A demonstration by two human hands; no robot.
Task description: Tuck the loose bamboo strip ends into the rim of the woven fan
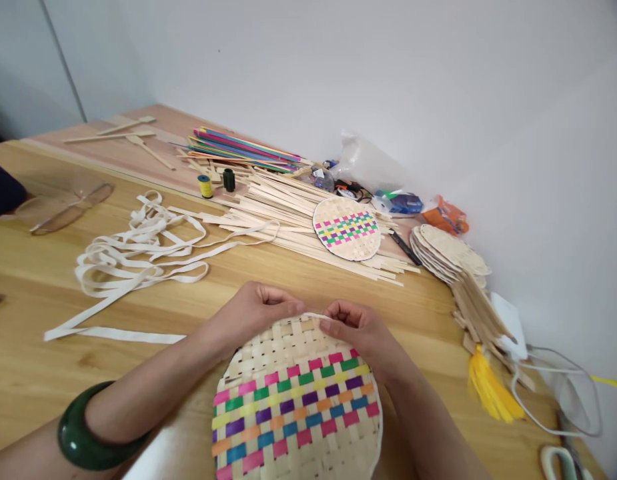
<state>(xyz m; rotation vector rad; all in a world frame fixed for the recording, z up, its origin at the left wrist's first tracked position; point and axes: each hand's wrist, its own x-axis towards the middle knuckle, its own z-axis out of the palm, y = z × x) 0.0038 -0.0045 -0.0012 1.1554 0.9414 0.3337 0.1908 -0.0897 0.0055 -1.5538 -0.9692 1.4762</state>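
Close in front of me is a round woven fan (293,400) of pale strips with pink, green, yellow, purple, orange and blue bands. My left hand (263,310) pinches its top edge, a green bangle (95,427) on that wrist. On the same edge, a little to the right, the fingers of my right hand (355,330) are closed. White edging tape (315,316) shows on the rim between my hands and down the right side. The left rim looks dark, without white tape. A long white tape (133,333) runs from the table toward my left forearm; its end there is hidden.
Tangled white tape (148,247) lies left of centre. Behind are pale strips (273,207), coloured strips (248,150), a yellow spool (205,187) and another woven disc (347,228). At right are stacked discs (448,253), a yellow tassel (491,387) and white-handled scissors (558,460).
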